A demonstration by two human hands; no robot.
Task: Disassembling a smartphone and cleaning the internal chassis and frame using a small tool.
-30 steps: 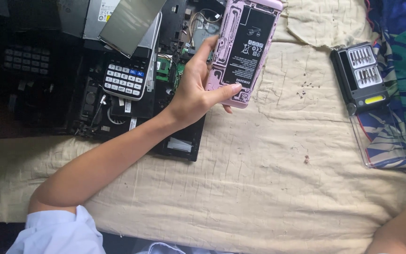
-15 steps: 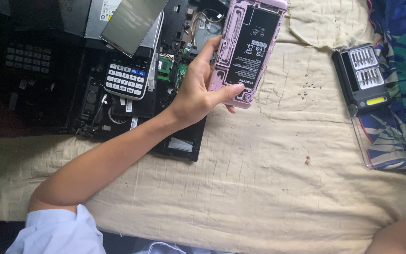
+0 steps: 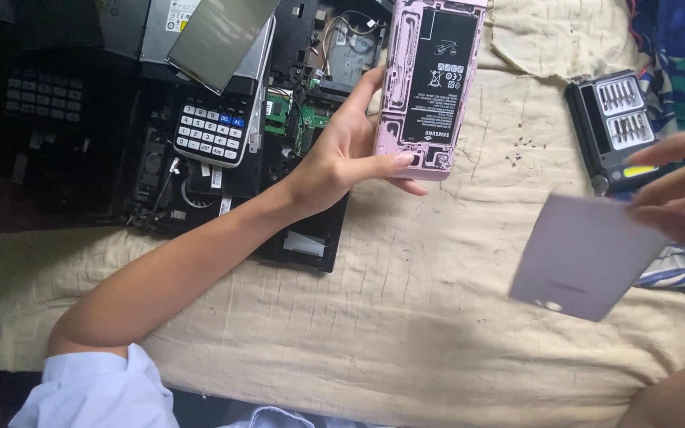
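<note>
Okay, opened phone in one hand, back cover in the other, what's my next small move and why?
Probably bring the back cover in your right hand over to the opened phone in your left hand. The two are apart, the phone's battery side is bare and facing you, and the cover is only pinched at its edge.

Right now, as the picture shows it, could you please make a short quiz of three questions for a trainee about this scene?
1. True or false: the left hand holds the opened pink phone with its black battery facing up.
2. What does the right hand hold? A) a screwdriver B) the pale back cover C) the calculator
3. Fill in: the case of screwdriver bits lies on the ____ cloth.

Key: 1 true; 2 B; 3 cream.
</note>
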